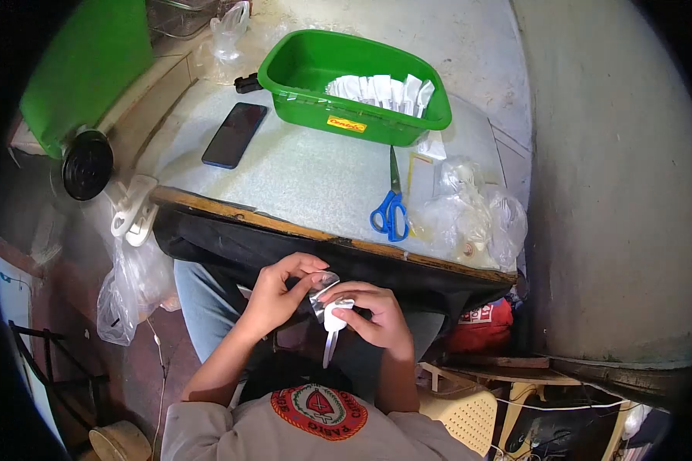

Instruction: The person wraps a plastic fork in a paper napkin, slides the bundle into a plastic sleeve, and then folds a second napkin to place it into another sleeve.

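Observation:
My left hand (280, 293) pinches a clear plastic sleeve (324, 282) between thumb and fingers, above my lap. Close beside it, my right hand (374, 313) grips a white plastic spoon (336, 316), its broad white end under the thumb and its narrow handle pointing down toward my shirt. The fingertips of both hands nearly meet around the sleeve. On the table ahead stands a green tub (300, 115), with several white packets (377, 90) lined up inside it.
Blue-handled scissors (392, 211) lie near the table's front edge (323, 244). To their right sit clear plastic bags (469, 211) with white pieces inside. A dark phone (235, 135) lies left of the tub. A clear bag (127, 288) hangs at the left edge; a wall (607, 184) rises at right.

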Demonstrator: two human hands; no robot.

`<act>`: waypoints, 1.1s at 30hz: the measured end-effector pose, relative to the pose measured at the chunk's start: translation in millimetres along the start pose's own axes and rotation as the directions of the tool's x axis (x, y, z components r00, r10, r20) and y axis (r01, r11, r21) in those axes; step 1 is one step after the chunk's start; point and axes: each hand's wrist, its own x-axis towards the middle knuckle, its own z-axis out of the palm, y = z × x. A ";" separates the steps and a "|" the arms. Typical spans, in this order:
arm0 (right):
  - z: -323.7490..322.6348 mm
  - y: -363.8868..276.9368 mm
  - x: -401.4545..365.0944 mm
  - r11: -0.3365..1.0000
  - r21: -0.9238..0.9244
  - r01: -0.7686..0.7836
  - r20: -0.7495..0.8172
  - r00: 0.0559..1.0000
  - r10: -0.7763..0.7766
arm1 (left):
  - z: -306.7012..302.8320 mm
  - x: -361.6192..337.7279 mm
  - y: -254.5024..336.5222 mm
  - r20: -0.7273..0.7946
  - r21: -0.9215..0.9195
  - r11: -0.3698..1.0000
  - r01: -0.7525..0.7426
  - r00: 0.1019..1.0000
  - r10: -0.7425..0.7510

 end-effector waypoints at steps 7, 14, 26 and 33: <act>2.6 -5.2 0.9 1.000 -0.021 -0.018 -0.020 1.000 0.017 | 0.6 -0.2 -5.9 0.055 -0.385 0.911 0.146 0.989 -0.135; 1.6 -6.4 -0.4 0.999 -0.026 -0.027 -0.027 0.999 0.026 | -8.5 0.2 -17.2 0.110 -0.422 0.876 0.232 0.973 -0.205; 0.8 -0.7 -1.8 0.999 -0.043 0.017 -0.031 0.999 -0.018 | -12.6 -1.0 -8.5 0.304 -0.656 0.629 0.417 0.909 -0.286; 1.4 -2.5 -1.4 1.000 -0.023 -0.002 -0.022 1.000 0.002 | -13.6 0.5 -13.1 0.219 -0.541 0.782 0.310 0.950 -0.224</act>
